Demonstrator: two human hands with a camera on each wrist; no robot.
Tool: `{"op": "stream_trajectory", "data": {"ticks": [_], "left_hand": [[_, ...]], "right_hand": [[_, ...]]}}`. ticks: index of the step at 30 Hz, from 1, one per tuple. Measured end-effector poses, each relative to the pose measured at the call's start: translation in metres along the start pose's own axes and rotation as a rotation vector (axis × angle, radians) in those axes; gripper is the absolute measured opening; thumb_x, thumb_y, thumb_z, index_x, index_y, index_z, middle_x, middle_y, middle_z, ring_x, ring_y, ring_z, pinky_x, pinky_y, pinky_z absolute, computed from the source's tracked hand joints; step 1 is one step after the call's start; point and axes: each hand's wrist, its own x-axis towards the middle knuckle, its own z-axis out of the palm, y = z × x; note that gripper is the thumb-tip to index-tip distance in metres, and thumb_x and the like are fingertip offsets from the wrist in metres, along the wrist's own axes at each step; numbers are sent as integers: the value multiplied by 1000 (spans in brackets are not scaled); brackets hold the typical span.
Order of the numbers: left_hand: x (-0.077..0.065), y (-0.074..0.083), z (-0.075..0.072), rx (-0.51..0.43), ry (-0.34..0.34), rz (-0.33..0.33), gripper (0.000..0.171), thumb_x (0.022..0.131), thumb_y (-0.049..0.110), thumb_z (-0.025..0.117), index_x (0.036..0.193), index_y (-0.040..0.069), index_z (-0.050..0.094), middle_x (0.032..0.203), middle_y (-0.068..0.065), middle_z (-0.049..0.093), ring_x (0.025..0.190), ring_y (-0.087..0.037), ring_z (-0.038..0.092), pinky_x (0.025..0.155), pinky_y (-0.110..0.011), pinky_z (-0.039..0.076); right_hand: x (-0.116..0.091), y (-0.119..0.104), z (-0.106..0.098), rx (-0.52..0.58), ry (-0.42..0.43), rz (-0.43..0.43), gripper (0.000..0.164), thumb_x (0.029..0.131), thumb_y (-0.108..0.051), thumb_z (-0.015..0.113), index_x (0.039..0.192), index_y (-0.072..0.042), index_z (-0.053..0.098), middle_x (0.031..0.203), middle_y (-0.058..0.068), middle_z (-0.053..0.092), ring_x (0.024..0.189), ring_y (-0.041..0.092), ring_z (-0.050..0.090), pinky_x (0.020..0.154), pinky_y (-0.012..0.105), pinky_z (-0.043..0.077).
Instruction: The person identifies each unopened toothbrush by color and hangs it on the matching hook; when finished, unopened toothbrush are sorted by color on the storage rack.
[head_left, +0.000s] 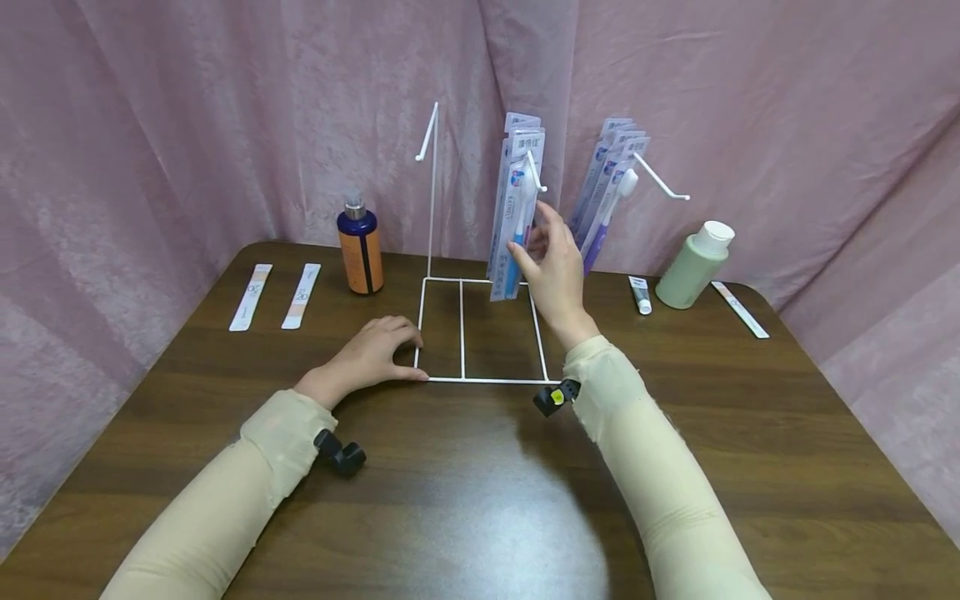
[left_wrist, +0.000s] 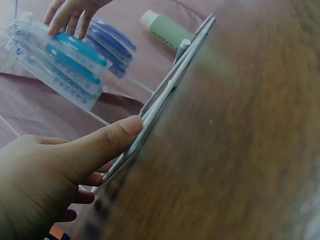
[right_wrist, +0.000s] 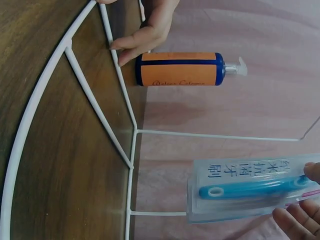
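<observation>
A white wire display rack (head_left: 462, 333) stands on the table, its hooks rising at the back. My left hand (head_left: 369, 354) holds the front left corner of its base, thumb (left_wrist: 112, 137) along the wire and fingers on the other side. Blue toothbrushes in clear packs (head_left: 517, 208) hang from the middle hook (head_left: 534, 171). My right hand (head_left: 557, 271) grips the front pack at its edges, thumb on one side and fingers on the other; the blue handle (right_wrist: 250, 189) shows in the right wrist view. Purple packaged toothbrushes (head_left: 609, 192) hang from the right hook, partly behind this hand.
An orange and blue pump bottle (head_left: 362, 250) stands left of the rack, beside two slim sachets (head_left: 302, 296). To the right are a small tube (head_left: 640, 295), a green bottle (head_left: 693, 267) and another sachet (head_left: 740, 310). The left hook (head_left: 427, 133) holds nothing. A pink curtain hangs behind.
</observation>
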Motion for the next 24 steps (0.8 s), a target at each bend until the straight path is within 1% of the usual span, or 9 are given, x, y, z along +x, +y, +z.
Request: {"op": "stream_trajectory", "data": {"ticks": [5, 10, 14, 18, 21, 24], "left_hand": [[1, 0, -1, -2, -5, -6, 53, 74, 52, 77, 106, 13, 65, 117, -8, 62, 116, -29, 54, 106, -48, 37], [0, -2, -2, 7, -12, -6, 53, 74, 53, 76, 107, 13, 65, 117, -7, 62, 116, -27, 54, 106, -48, 37], [-2, -6, -3, 27, -18, -3, 53, 74, 54, 76, 107, 13, 65, 116, -6, 62, 115, -27, 55, 106, -48, 37], [-3, -7, -6, 42, -20, 3, 54, 74, 54, 76, 107, 13, 66, 116, -7, 63, 115, -28, 55, 105, -49, 38], [-5, -7, -8, 61, -23, 10, 56, 74, 55, 75, 108, 12, 66, 117, -9, 63, 116, -29, 55, 106, -49, 37], [-7, -8, -14, 90, -23, 7, 60, 75, 57, 73, 114, 11, 64, 121, -11, 63, 119, -30, 53, 107, -50, 36]], "right_hand": [[2, 0, -2, -9, -23, 3, 61, 85, -18, 73, 137, -4, 45, 101, 16, 61, 92, 29, 64, 81, 36, 53], [2, -2, -6, -19, -16, -23, 60, 84, -16, 74, 136, -4, 46, 100, 17, 61, 91, 29, 65, 79, 35, 55], [2, -4, -12, -32, -31, -40, 60, 83, -15, 75, 135, -4, 47, 101, 17, 62, 90, 29, 65, 80, 39, 55], [-1, -5, -21, -58, -81, -27, 59, 83, -15, 74, 135, -6, 48, 103, 16, 62, 91, 29, 65, 79, 40, 54], [-5, -5, -30, -101, -142, -12, 58, 86, -19, 73, 136, -6, 48, 108, 16, 61, 95, 29, 64, 79, 40, 53], [-9, -3, -39, -136, -208, -13, 56, 88, -24, 70, 137, -7, 48, 111, 15, 60, 97, 30, 63, 82, 41, 52]]}}
